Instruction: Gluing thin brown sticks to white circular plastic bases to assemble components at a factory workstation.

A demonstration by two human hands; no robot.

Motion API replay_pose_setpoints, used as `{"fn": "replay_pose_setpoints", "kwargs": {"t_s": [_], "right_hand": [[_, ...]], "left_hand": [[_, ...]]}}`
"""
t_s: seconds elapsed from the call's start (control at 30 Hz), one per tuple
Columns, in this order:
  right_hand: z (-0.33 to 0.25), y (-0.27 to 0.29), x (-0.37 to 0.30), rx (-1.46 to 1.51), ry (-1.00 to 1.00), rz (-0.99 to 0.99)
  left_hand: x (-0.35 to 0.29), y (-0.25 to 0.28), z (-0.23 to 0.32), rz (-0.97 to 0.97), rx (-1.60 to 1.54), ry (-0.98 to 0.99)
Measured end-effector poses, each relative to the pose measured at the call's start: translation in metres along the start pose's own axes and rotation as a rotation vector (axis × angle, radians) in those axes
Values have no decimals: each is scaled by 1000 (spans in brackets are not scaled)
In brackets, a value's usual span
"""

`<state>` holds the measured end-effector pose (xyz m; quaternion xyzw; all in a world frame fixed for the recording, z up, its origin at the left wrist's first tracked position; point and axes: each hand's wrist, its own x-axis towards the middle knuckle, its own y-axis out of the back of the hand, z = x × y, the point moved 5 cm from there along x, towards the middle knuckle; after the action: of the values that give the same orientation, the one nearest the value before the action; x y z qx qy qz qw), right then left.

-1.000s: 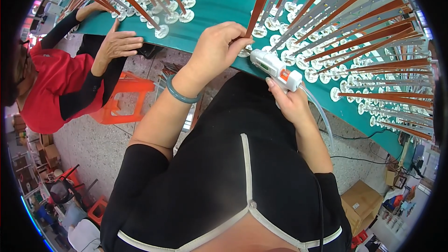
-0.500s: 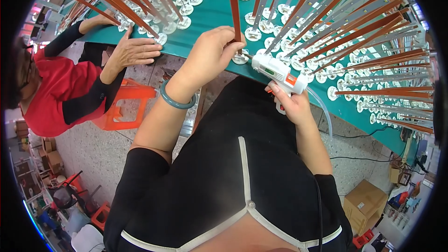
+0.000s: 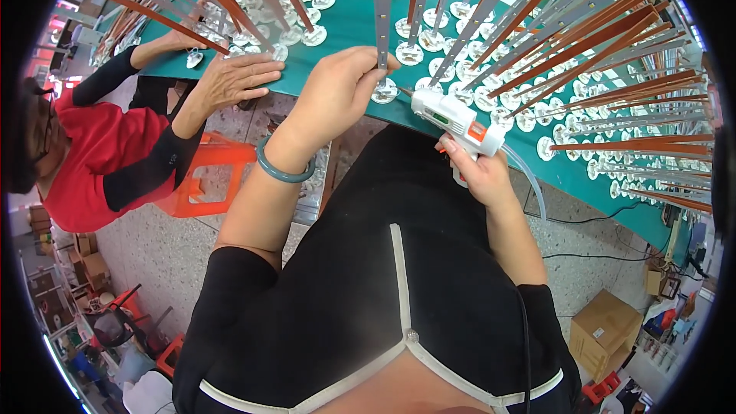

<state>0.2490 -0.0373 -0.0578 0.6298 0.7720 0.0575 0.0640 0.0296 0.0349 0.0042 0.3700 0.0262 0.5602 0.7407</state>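
Note:
My left hand pinches the lower end of an upright LED strip, whose grey face with small light chips shows towards me. Below my fingers, at the foot of the strip, is a round white base near the table's front edge. A glass-like bangle circles my left wrist. In my right hand is a white glue gun with an orange part and a clear glue stick trailing from its back. Its nozzle points left, close beside the white base; whether it touches is too small to tell.
Many more strips on round white bases crowd the green table on both sides. At the left a co-worker in red has a hand at the table's edge, near an orange stool. A cardboard box stands on the floor at right.
The strip in my left hand has turned from its brown face to its grey, chip-studded face. The co-worker's nearer hand has shifted slightly right. My glue gun has barely moved.

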Motion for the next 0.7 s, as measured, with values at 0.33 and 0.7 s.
{"fn": "replay_pose_setpoints", "kwargs": {"t_s": [0.33, 0.7], "right_hand": [[-15, -12, 13, -304, 50, -42], [-19, -16, 18, -387, 93, -39]], "left_hand": [[-2, -3, 0, 72, -7, -28], [-2, -3, -2, 79, -36, -46]]}}
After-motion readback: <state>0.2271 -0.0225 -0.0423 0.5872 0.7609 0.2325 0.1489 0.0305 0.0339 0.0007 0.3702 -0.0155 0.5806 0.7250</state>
